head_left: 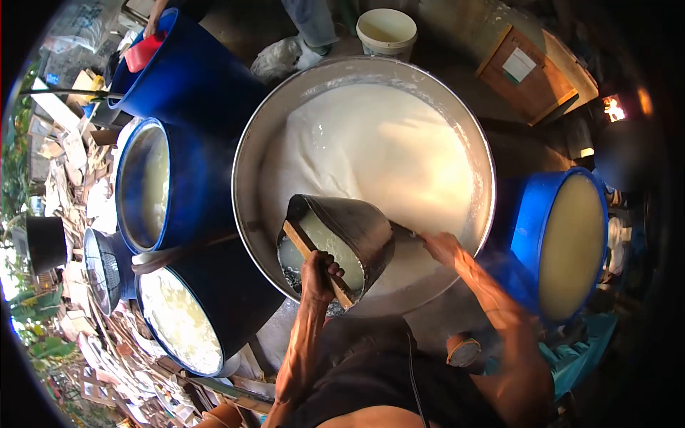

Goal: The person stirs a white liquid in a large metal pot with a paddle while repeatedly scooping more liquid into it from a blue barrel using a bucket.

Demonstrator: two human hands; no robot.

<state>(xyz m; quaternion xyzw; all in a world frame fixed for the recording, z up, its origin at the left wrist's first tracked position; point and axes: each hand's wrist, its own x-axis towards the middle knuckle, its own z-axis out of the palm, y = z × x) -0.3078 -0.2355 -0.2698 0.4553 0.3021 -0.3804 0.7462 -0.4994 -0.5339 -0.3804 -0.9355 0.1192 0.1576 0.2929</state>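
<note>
A dark bucket (353, 221) is tilted over the near side of a wide metal vat (242, 207), its mouth facing left. Pale liquid (332, 232) lies inside it. My left hand (319, 277) is closed around the wooden bar (300, 239) fixed across the bucket's mouth. At the bucket's base, my right hand (442, 248) is closed on a thin dark part that extends from the bucket; its fingertips are partly hidden. Creamy white liquid (399, 143) fills much of the vat, with wrinkled folds on its surface.
Blue barrels (160, 242) with pale contents stand at left; another blue barrel (524, 228) is at right. Another person's hand (151, 28) holds a red container (145, 52). A white bucket (386, 44) and wooden box (528, 71) sit beyond the vat. Fire (614, 108) burns far right.
</note>
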